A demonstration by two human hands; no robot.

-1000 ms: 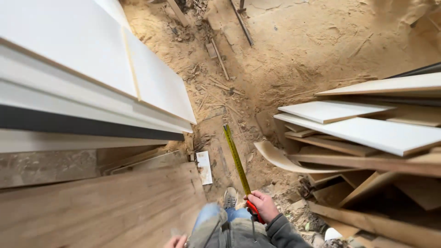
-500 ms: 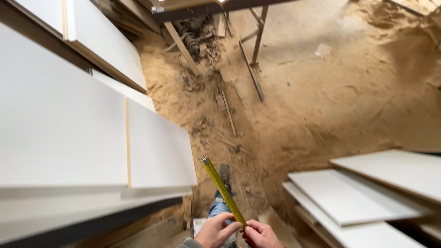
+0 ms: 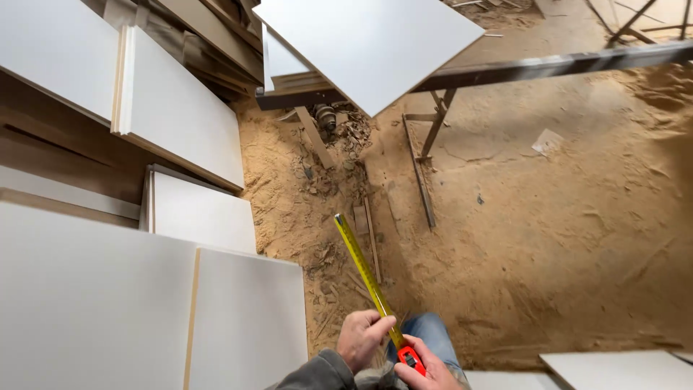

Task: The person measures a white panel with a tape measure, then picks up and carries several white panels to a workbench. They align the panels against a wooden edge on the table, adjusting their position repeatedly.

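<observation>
My right hand grips the red case of a tape measure at the bottom middle of the view. Its yellow blade sticks out up and to the left over the sawdust floor. My left hand pinches the blade just above the case. Both hands are in front of my jeans-clad leg.
Stacks of white laminated boards fill the left side, with more white boards behind. A large white panel lies on a metal frame at the top. Wood scraps litter the sawdust floor. Further white boards sit bottom right.
The view has tilted upward and the hands have shifted right. My left hand now pinches the blade close to the red case, and the panel on the frame has come into view.
</observation>
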